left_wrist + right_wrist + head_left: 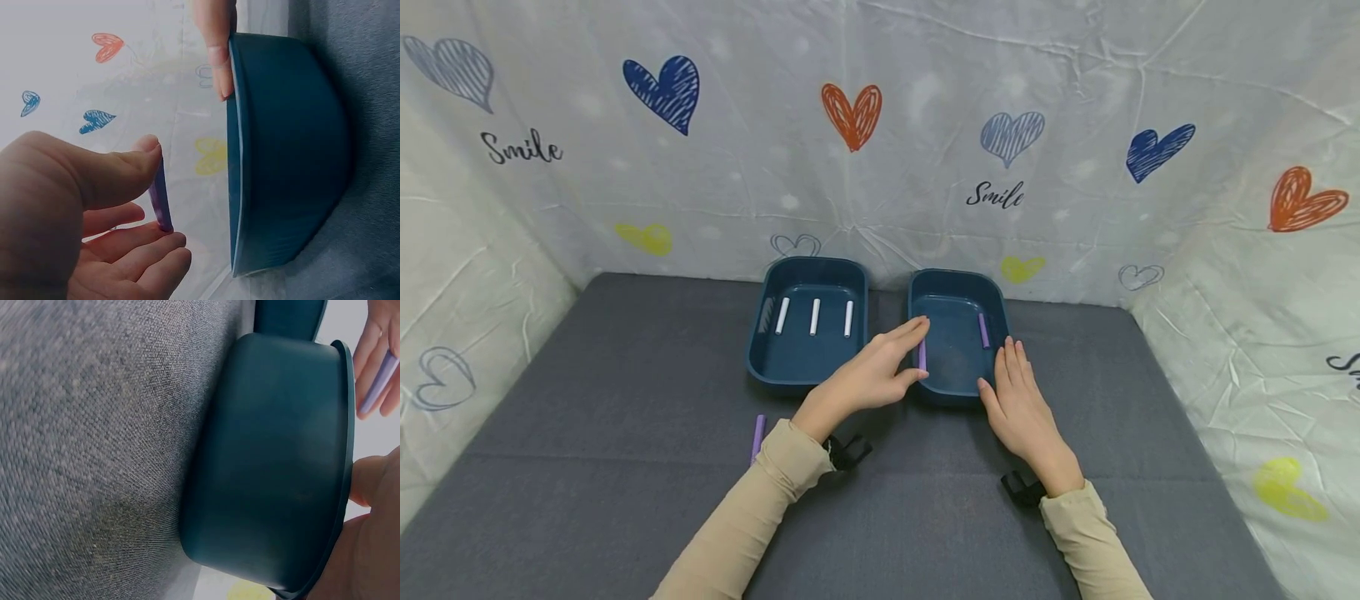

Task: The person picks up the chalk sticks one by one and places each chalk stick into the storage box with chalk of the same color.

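Note:
My left hand (876, 373) pinches a purple chalk stick (922, 354) between thumb and fingertips, over the left side of the right blue tray (951, 390). In the left wrist view, the chalk stick (160, 199) spans from the thumb tip to the fingers, above the level of the tray's rim. My right hand (1021, 408) rests at that tray's near right corner, fingers straight along the rim and thumb at the near edge. Inside the tray, toward its right wall, lies another purple chalk stick (983, 331).
A second blue tray (805, 385) stands to the left, with three white chalk sticks (815, 317) spaced apart in it. One more purple chalk stick (758, 437) lies on the grey tabletop (587, 450), partly behind the left sleeve. A patterned cloth (917, 192) hangs behind the trays.

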Action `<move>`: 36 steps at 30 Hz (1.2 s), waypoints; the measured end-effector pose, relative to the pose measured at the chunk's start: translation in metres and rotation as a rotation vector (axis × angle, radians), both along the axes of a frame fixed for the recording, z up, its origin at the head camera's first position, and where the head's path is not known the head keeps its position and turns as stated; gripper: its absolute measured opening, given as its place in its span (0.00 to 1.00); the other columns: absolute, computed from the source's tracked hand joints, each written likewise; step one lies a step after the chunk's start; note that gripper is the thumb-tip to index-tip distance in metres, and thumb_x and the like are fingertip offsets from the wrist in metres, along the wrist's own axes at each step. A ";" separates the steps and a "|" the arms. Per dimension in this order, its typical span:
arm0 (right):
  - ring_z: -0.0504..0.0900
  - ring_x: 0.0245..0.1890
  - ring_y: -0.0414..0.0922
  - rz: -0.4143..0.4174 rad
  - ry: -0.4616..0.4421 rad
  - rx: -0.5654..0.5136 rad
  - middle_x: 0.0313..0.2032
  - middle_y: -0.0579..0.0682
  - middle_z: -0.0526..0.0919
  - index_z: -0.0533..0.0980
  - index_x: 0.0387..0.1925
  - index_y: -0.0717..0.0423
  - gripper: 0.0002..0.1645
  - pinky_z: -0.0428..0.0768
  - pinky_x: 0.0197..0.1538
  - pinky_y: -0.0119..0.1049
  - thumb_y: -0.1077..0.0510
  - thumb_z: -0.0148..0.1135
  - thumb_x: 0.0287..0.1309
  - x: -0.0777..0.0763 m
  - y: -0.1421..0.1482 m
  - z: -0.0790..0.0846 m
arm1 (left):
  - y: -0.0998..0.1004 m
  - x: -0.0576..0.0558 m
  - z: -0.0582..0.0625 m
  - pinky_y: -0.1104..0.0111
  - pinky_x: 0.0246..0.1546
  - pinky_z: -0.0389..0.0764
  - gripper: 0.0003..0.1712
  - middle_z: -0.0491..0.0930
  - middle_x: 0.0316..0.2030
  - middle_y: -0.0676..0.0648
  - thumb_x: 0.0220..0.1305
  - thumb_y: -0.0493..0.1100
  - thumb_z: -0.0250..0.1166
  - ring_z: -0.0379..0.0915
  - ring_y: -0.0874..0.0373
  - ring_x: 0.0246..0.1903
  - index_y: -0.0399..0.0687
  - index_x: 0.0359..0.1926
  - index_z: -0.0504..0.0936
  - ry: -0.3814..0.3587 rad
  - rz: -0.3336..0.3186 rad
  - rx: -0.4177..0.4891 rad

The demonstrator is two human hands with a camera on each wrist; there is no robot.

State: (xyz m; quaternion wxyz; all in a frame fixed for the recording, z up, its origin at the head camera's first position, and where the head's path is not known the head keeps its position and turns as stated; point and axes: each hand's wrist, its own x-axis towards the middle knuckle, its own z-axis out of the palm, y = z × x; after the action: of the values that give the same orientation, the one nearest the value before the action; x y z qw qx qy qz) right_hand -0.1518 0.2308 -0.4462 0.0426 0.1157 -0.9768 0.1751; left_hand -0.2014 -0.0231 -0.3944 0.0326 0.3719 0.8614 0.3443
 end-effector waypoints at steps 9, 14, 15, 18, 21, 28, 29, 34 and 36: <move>0.32 0.77 0.56 -0.010 -0.014 0.003 0.77 0.64 0.38 0.45 0.74 0.73 0.41 0.44 0.75 0.56 0.45 0.38 0.78 -0.001 0.000 0.000 | 0.014 -0.019 0.007 0.57 0.71 0.58 0.39 0.51 0.76 0.38 0.71 0.41 0.62 0.47 0.49 0.75 0.35 0.75 0.54 -0.038 0.013 -0.015; 0.32 0.77 0.56 -0.006 -0.015 -0.001 0.77 0.64 0.38 0.45 0.74 0.74 0.41 0.44 0.75 0.56 0.46 0.38 0.78 -0.001 0.000 0.000 | 0.022 -0.031 0.008 0.57 0.71 0.58 0.40 0.52 0.76 0.39 0.71 0.42 0.61 0.47 0.49 0.75 0.36 0.76 0.54 -0.057 0.036 -0.019; 0.32 0.77 0.56 -0.005 -0.013 -0.001 0.77 0.64 0.38 0.46 0.74 0.74 0.41 0.45 0.75 0.56 0.46 0.38 0.78 -0.001 0.000 0.000 | 0.023 -0.033 0.008 0.57 0.71 0.57 0.40 0.52 0.76 0.39 0.71 0.42 0.62 0.48 0.48 0.75 0.36 0.76 0.54 -0.060 0.042 -0.017; 0.33 0.77 0.57 -0.003 -0.010 0.000 0.77 0.65 0.38 0.46 0.74 0.74 0.41 0.45 0.75 0.56 0.46 0.38 0.78 -0.001 -0.001 0.001 | 0.028 -0.041 0.009 0.56 0.71 0.57 0.39 0.53 0.75 0.38 0.71 0.42 0.62 0.49 0.48 0.74 0.37 0.76 0.55 -0.064 0.065 -0.016; 0.33 0.77 0.57 -0.004 -0.011 0.000 0.77 0.65 0.38 0.46 0.74 0.74 0.41 0.45 0.75 0.56 0.46 0.38 0.78 -0.001 -0.001 0.001 | 0.033 -0.048 0.011 0.56 0.72 0.57 0.39 0.55 0.75 0.38 0.71 0.42 0.62 0.50 0.48 0.74 0.37 0.76 0.56 -0.075 0.086 -0.020; 0.32 0.77 0.56 -0.007 -0.023 -0.002 0.77 0.64 0.37 0.45 0.74 0.74 0.41 0.44 0.75 0.57 0.45 0.37 0.78 -0.001 0.000 0.001 | 0.044 -0.067 0.013 0.58 0.71 0.58 0.39 0.55 0.75 0.38 0.71 0.42 0.61 0.51 0.48 0.74 0.36 0.76 0.55 -0.109 0.099 -0.017; 0.32 0.77 0.56 -0.007 -0.021 -0.003 0.77 0.65 0.38 0.46 0.74 0.74 0.41 0.44 0.75 0.57 0.45 0.37 0.78 -0.001 0.000 0.001 | 0.046 -0.069 0.012 0.57 0.71 0.58 0.38 0.56 0.74 0.38 0.71 0.42 0.61 0.51 0.48 0.74 0.36 0.75 0.56 -0.116 0.102 -0.012; 0.33 0.77 0.57 -0.006 -0.012 -0.007 0.77 0.65 0.38 0.46 0.74 0.74 0.41 0.45 0.75 0.57 0.45 0.37 0.79 -0.001 0.000 0.000 | 0.054 -0.081 0.003 0.58 0.71 0.58 0.37 0.57 0.74 0.39 0.71 0.42 0.61 0.52 0.49 0.74 0.35 0.75 0.57 -0.139 0.129 -0.003; 0.33 0.77 0.57 -0.002 -0.010 -0.007 0.77 0.65 0.38 0.46 0.74 0.74 0.41 0.45 0.75 0.56 0.45 0.37 0.78 -0.001 0.000 -0.001 | 0.056 -0.084 -0.002 0.59 0.71 0.58 0.37 0.58 0.74 0.39 0.71 0.41 0.62 0.52 0.49 0.73 0.34 0.74 0.58 -0.146 0.140 -0.001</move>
State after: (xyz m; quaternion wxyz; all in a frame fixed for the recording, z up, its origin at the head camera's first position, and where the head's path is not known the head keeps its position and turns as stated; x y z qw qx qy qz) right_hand -0.1529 0.2311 -0.4469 0.0384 0.1137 -0.9765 0.1789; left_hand -0.2858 0.0332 -0.3966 0.0714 0.2845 0.8808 0.3716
